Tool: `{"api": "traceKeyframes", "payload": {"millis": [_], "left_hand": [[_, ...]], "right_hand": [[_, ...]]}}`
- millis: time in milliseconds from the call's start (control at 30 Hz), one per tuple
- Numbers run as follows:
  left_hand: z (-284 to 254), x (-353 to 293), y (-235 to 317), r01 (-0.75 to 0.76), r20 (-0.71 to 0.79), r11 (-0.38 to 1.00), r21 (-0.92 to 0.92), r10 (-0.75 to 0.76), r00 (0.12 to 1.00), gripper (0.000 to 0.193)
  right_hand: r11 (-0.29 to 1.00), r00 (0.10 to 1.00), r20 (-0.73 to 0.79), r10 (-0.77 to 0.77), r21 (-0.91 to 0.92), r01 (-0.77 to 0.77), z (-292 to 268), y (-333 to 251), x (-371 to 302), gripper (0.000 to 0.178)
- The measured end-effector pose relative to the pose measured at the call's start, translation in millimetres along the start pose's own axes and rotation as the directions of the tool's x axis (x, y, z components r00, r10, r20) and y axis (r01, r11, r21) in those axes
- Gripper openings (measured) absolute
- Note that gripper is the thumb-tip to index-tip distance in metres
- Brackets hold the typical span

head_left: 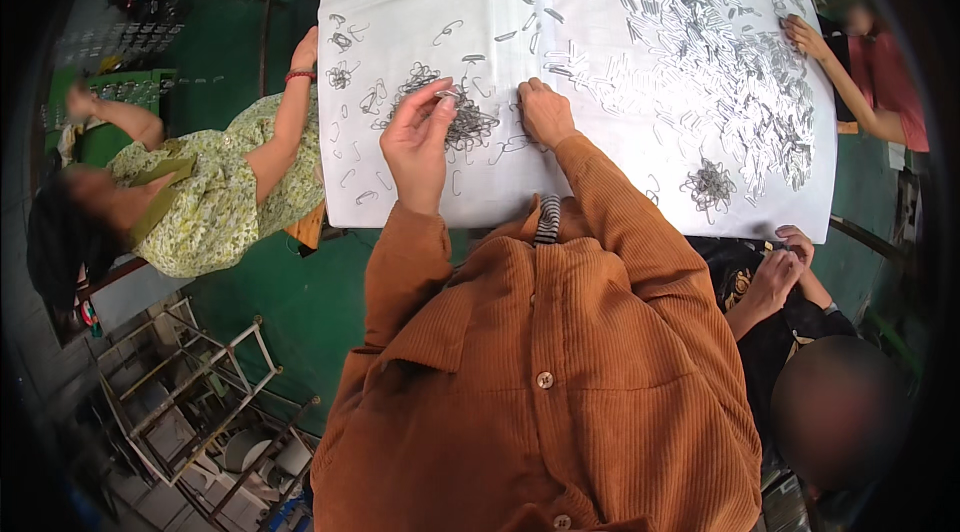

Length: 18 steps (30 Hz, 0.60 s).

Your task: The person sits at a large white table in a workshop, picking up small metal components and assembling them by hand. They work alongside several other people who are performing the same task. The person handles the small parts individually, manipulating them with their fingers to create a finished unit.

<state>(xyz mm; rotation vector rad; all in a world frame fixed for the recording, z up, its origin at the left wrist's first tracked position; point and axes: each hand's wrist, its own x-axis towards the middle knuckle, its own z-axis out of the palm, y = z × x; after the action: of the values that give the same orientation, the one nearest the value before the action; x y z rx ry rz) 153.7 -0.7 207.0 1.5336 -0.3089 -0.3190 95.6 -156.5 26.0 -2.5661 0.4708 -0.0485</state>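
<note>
My left hand (pixel 418 137) is lifted over the white-covered table (pixel 600 187), fingers pinched on a small bent wire clip (pixel 447 94). Just below it lies a dark tangle of wire clips (pixel 468 124). My right hand (pixel 543 112) rests knuckles up on the cloth beside that tangle, fingertips down on the surface; whether it grips a piece I cannot tell. Loose bent wires (pixel 362 194) lie scattered to the left of my hands. My orange corduroy sleeves run up from the bottom.
A big spread of short shiny metal pieces (pixel 720 72) covers the table's right half, with a small tangle (pixel 710 182) near its front edge. A person in a floral dress (pixel 215 187) sits left, another at the lower right (pixel 790 277), a third at the far right (pixel 880 82). Metal frames (pixel 190 382) stand on the green floor.
</note>
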Motion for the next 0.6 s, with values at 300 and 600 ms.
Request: {"api": "traceKeyframes", "payload": {"millis": [300, 600], "left_hand": [[14, -20, -24, 0.085, 0.085, 0.996, 0.013, -0.085, 0.993, 0.026], [47, -27, -21, 0.128, 0.166, 0.992, 0.001, -0.126, 0.978, 0.036]], "right_hand": [[0.764, 0.996, -0.006, 0.088, 0.642, -0.063, -66, -3, -24, 0.006], [0.267, 0.984, 0.020, 0.179, 0.961, -0.068, -146, -49, -50, 0.006]]}}
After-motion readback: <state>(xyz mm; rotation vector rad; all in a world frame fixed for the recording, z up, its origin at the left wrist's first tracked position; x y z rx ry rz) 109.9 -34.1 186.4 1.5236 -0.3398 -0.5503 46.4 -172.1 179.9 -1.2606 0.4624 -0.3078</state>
